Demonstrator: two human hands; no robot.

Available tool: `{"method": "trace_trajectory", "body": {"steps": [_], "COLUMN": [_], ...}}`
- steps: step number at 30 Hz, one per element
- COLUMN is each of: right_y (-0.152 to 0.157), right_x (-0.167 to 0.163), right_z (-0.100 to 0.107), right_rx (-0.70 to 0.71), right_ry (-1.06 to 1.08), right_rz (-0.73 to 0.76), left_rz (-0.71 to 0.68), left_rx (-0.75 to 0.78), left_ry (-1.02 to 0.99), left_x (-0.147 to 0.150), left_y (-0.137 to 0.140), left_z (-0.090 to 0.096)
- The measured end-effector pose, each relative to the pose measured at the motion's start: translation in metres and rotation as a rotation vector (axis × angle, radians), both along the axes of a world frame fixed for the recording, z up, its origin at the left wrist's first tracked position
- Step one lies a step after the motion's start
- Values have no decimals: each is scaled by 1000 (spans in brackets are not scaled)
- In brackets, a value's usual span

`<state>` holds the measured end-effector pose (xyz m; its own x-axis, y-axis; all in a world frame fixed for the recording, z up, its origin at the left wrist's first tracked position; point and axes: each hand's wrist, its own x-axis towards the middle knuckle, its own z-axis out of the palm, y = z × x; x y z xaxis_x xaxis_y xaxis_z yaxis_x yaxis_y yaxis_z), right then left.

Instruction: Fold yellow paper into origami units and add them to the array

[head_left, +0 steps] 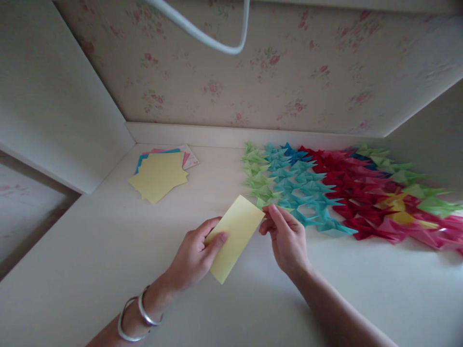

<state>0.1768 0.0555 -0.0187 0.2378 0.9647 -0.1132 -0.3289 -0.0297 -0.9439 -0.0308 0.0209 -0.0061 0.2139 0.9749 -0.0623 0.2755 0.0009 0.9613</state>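
Observation:
A pale yellow sheet of origami paper, shaped as a long rectangle, is held tilted above the white table. My left hand grips its left edge, the thumb lying on top and the other fingers hidden beneath. At the paper's upper right corner, my right hand pinches with thumb and forefinger, its remaining fingers curled. Just beyond the hands stand rows of folded paper cranes, the light green ones nearest to the paper and turquoise ones beside them.
A fanned stack of square papers, yellow on top, lies at the back left of the table. Red cranes and several pink, yellow and green ones fill the right side. A white cable hangs before the flowered wall.

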Motion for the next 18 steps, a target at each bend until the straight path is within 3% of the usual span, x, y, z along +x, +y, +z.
{"method": "trace_trajectory", "body": {"steps": [3, 7, 9, 13, 18], "right_y": [-2, -16, -22, -22, -23], "right_x": [-4, -13, -16, -16, -8], "right_z": [5, 5, 4, 5, 4], "right_rx": [-12, -117, -153, -100, 131], "right_ry": [132, 132, 74, -79, -297], "right_rz": [34, 435, 534, 437, 377], "left_rz": [93, 198, 191, 143, 168], "left_rx": [51, 138, 184, 373, 599], "left_ry": [60, 157, 182, 196, 262], "left_x": [-1, -2, -1, -1, -9], "left_y": [1, 2, 3, 6, 8], "left_z": [0, -2, -4, -5, -6]}}
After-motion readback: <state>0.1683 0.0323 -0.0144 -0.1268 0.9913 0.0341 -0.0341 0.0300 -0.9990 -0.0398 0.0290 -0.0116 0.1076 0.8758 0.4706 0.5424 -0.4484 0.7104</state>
